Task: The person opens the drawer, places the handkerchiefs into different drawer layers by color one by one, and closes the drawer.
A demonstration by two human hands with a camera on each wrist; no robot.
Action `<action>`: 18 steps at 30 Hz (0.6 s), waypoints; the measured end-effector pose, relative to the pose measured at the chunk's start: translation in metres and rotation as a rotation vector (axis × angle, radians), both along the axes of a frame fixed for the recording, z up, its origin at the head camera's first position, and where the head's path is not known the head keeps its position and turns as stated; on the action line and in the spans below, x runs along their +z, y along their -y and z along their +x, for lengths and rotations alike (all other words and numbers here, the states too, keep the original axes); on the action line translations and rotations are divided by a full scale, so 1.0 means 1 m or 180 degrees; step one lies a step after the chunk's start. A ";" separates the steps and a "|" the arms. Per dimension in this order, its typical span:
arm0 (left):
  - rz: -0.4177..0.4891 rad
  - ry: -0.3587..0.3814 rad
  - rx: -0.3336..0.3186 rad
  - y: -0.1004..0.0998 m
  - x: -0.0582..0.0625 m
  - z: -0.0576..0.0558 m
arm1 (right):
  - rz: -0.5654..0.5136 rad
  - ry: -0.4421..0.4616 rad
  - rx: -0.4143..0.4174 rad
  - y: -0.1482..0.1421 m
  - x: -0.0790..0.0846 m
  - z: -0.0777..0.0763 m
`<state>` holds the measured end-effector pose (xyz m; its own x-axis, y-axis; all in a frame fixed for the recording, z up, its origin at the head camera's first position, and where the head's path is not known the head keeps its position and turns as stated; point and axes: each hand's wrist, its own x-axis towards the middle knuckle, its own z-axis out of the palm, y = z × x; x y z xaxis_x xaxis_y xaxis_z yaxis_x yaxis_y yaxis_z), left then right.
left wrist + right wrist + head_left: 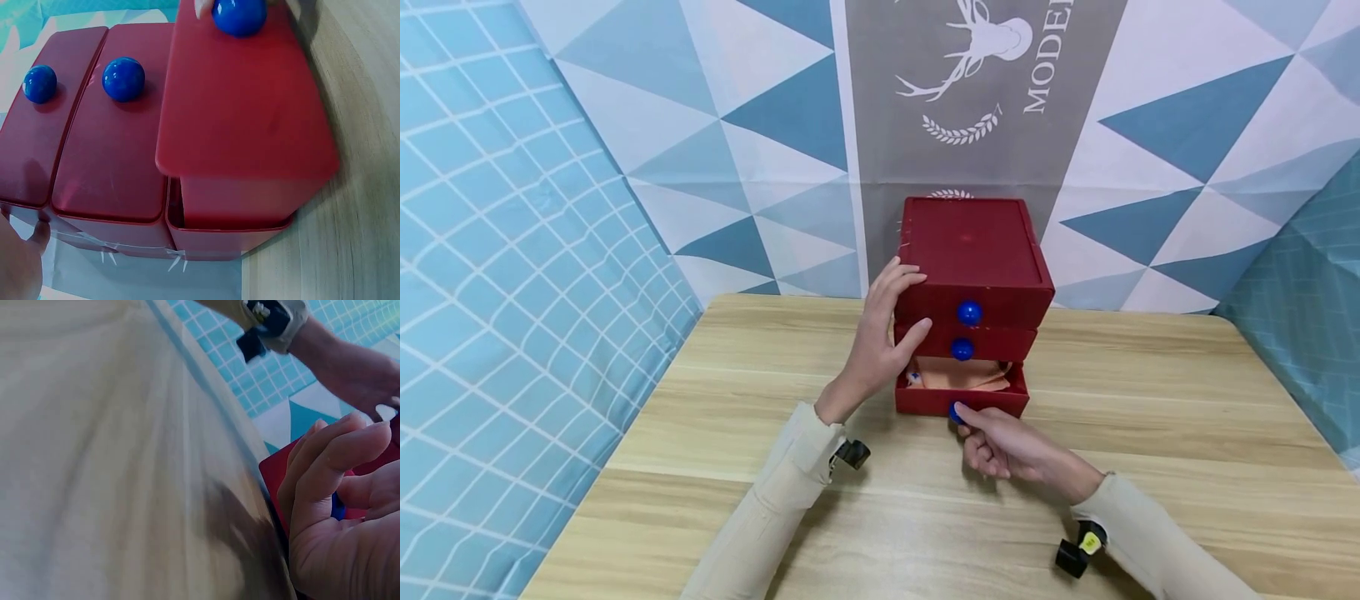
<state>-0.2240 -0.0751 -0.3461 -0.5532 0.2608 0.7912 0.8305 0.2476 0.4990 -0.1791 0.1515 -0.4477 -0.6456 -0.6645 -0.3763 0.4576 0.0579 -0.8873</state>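
A dark red cabinet (970, 242) with three stacked drawers stands on the table, a round blue knob on each. The bottom drawer (925, 403) is pulled partly out, and something peach-coloured (958, 375) shows inside it. My right hand (1011, 446) pinches the bottom blue knob (956, 412) between thumb and fingers. Against the cabinet's left side rests my left hand (880, 333), fingers extended near the top edge and thumb by the front. In the left wrist view the bottom drawer's front (250, 106) stands out beyond the other two; part of the left hand (19, 262) shows at lower left.
The wooden table (737, 375) runs around the cabinet on both sides and in front. Behind it hangs a patterned cloth (790, 125) with triangles and a deer head. A blue gridded cloth (512, 250) hangs at the left.
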 end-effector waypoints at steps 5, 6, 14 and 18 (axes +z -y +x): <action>0.0030 -0.0054 -0.0042 0.001 -0.003 -0.002 | 0.0039 -0.0076 0.0008 0.002 0.000 -0.013; 0.0042 -0.0053 -0.0057 0.001 -0.003 -0.002 | 0.0061 -0.0089 0.0010 0.002 0.000 -0.015; -0.0040 -0.0079 0.0040 0.004 -0.027 -0.027 | 0.0162 -0.0149 -0.0027 0.002 0.000 -0.029; -0.0046 -0.0063 0.0068 0.004 -0.029 -0.028 | 0.0151 -0.0161 0.0021 0.000 0.001 -0.036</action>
